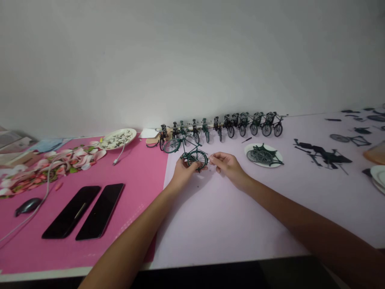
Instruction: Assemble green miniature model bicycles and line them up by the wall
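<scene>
A small dark green model bicycle (187, 153) is held up over the middle of the table. My left hand (188, 171) grips it by the rear wheel, thumb across the spokes. Close to the right of that wheel, my right hand (226, 163) has its thumb and forefinger pinched together; whatever sits between those fingertips is too small to make out. Finished-looking model bicycles (240, 124) stand in a row along the wall behind. To the right, a white plate (255, 162) carries loose wheels and green frame parts.
Two black phones (100, 212) lie at the left on the pink cover, near a dark mouse-shaped object (28, 206) and a white cable (48, 182). Behind are artificial petals (72, 159) and a plate of small pieces (132, 137). Dark bicycle parts (325, 154) are spread at the right.
</scene>
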Demonstrator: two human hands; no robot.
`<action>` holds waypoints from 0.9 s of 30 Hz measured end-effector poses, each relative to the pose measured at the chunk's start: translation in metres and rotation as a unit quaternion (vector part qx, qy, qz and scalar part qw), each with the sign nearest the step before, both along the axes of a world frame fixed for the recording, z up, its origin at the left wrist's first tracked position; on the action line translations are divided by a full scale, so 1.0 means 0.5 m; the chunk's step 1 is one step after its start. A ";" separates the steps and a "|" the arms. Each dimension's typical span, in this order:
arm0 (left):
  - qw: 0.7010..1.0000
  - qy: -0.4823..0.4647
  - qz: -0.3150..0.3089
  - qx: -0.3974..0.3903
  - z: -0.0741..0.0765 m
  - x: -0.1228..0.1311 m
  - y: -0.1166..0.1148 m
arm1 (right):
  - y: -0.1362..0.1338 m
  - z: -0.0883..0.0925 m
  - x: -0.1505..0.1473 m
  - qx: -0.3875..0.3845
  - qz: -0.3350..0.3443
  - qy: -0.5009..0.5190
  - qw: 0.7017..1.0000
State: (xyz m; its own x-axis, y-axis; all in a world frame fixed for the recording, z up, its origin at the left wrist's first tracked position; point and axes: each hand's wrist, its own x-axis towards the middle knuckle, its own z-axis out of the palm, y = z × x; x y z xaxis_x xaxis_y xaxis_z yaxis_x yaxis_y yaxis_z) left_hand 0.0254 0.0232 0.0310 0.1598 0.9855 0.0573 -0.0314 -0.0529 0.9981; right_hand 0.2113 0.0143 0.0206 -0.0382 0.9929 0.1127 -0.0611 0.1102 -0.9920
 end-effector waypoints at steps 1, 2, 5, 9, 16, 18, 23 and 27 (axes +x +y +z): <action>1.000 -0.002 0.001 -0.002 0.000 0.000 0.000 | -0.001 -0.001 0.000 0.003 -0.001 -0.003 1.000; 1.000 -0.004 0.001 -0.003 0.000 0.000 -0.001 | -0.001 -0.001 -0.001 0.006 -0.001 -0.007 1.000; 1.000 -0.001 -0.002 0.000 0.001 0.000 -0.002 | 0.000 -0.005 0.000 0.021 -0.012 -0.029 0.999; 1.000 -0.012 0.003 0.001 0.000 -0.001 -0.002 | 0.004 -0.011 0.004 0.079 -0.043 -0.086 0.992; 0.999 -0.021 0.029 0.016 -0.017 -0.005 0.010 | -0.005 -0.019 0.002 0.137 -0.030 -0.159 0.977; 0.999 -0.005 0.044 0.018 -0.023 -0.006 0.013 | -0.009 -0.019 0.001 0.162 0.000 -0.197 0.967; 0.999 -0.008 0.040 0.020 -0.024 -0.009 0.013 | -0.012 -0.018 0.006 0.230 0.047 -0.247 0.940; 0.999 -0.028 0.016 0.017 -0.019 -0.012 0.013 | -0.004 -0.021 0.015 0.282 0.057 -0.270 0.919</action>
